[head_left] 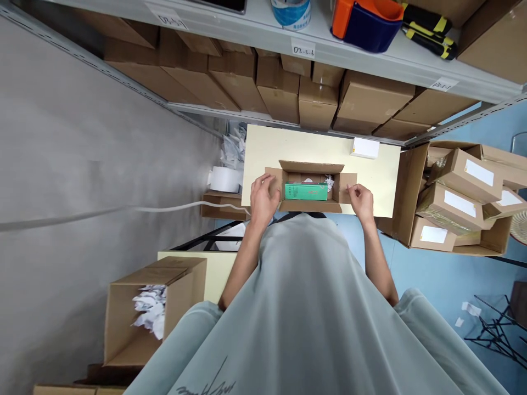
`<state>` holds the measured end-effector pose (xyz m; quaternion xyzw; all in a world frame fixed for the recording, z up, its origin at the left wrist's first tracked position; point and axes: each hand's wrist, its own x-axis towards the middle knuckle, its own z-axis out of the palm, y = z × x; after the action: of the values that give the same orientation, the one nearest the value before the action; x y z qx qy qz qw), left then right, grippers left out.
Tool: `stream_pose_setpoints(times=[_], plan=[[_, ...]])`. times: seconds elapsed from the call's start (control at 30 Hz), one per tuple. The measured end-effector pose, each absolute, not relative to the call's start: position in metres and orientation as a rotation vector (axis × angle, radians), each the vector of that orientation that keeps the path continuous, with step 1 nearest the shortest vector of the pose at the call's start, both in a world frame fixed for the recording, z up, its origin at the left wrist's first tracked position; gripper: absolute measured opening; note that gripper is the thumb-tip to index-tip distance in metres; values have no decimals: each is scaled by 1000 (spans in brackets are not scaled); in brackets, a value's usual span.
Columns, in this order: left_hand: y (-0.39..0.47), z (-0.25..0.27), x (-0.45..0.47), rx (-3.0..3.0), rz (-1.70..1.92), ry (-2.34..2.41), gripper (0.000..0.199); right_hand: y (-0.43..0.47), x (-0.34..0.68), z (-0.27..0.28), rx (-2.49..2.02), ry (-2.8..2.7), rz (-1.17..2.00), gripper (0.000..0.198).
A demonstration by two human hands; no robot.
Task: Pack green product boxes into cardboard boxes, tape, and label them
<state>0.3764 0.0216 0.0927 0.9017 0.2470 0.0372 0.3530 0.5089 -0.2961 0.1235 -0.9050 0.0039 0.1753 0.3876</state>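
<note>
Stockroom: labelled shelves [263, 24] of cardboard boxes [280, 90]

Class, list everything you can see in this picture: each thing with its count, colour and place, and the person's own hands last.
open carton: one, brown, on table
green box: one, inside the carton
table: one, pale yellow, under shelf
white box: one, table's far right
stacked cartons: many, brown, on shelf
paper-filled carton: one, brown, lower left
labelled parcels: several, brown, in big box at right
left hand: on carton's left flap
right hand: on carton's right flap
</note>
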Motion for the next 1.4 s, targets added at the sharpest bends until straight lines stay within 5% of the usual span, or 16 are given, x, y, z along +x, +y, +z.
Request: stream_pose_setpoints(times=[0.47, 0.6, 0.87, 1.13, 1.4], plan=[[0, 79, 385, 2288, -260, 895, 72, -294, 502, 84, -2538, -68, 584, 26], [-15, 72, 391, 2196, -545, 1025, 62, -285, 496, 66, -2605, -152, 706, 23], [-23, 75, 366, 2264, -529, 1085, 46, -282, 503, 72, -2625, -358, 711, 24], [-8, 102, 267, 2130, -382, 1291, 46, -222, 470, 103, -2575, -713, 646, 27], [-14, 121, 72, 1832, -83, 1620, 42, -127, 359, 113, -2451, -1247, 709, 24]])
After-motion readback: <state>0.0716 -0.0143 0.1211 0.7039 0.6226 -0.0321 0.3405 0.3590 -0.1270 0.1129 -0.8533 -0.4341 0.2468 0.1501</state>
